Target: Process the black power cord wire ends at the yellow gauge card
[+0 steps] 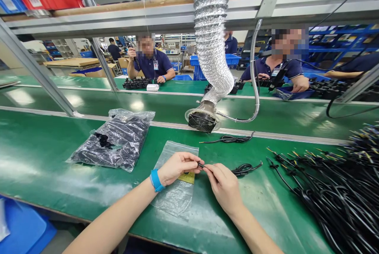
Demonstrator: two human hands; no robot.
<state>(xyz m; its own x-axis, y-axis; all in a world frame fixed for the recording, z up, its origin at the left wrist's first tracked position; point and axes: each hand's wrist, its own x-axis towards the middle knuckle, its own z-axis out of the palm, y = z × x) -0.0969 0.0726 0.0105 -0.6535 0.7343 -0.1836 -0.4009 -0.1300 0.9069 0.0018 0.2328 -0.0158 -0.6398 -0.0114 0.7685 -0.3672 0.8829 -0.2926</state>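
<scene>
Small black part (201, 165): pinched between both hands, above the flat clear bag (174, 191). Left hand (177, 167): fingers closed on the part. Right hand (223, 185): fingers closed on the part's other end, by its coiled black cable (245, 168). Full bag of black parts (115, 139): left of the flat bag, on the green surface (44, 159). Cable pile (334, 191): far right.
</scene>
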